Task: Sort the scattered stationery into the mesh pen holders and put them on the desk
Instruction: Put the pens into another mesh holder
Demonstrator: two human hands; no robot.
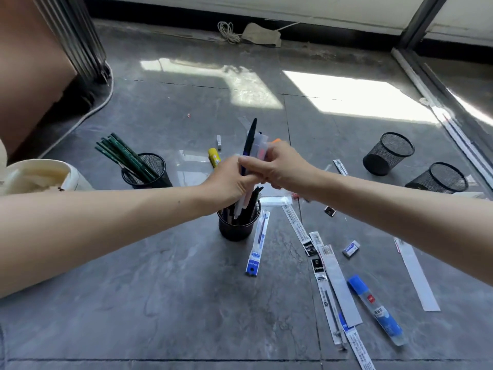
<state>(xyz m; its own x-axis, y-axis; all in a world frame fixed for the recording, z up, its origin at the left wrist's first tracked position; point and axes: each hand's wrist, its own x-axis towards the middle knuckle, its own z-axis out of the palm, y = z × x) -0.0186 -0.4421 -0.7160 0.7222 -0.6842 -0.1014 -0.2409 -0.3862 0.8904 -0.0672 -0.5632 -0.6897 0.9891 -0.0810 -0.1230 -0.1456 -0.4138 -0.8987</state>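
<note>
- A bundle of pens [250, 145] is held nearly upright over the middle pen holder [238, 229], which stands on the grey floor [160, 289]. The lower ends of the pens reach down into its mouth.
- The lower part of the bundle is gripped by the left hand [234, 180], its fingers curled round the pens just above the holder's rim.
- The upper part of the bundle is clasped by the right hand [282, 166], which touches the left hand. An orange tip is seen past its fingers.
- A second pen holder [157, 169] is set to the left and farther off, filled with green pencils [125, 156] that lean left.
- A third pen holder [388, 153] and a fourth pen holder [440, 180] are stood close together at the far right.
- A yellow marker [214, 157] is laid on the floor just beyond the left hand, with a small white eraser [219, 142] a little farther away.
- A blue refill packet [257, 244] is laid just beside the middle holder on its right.
- More refill packets [322, 279] are scattered to the near right.
- A blue glue stick [376, 308] and a boxed eraser [351, 248] are found among those packets.
- A white bucket [40, 174] is seen at the left edge.
</note>
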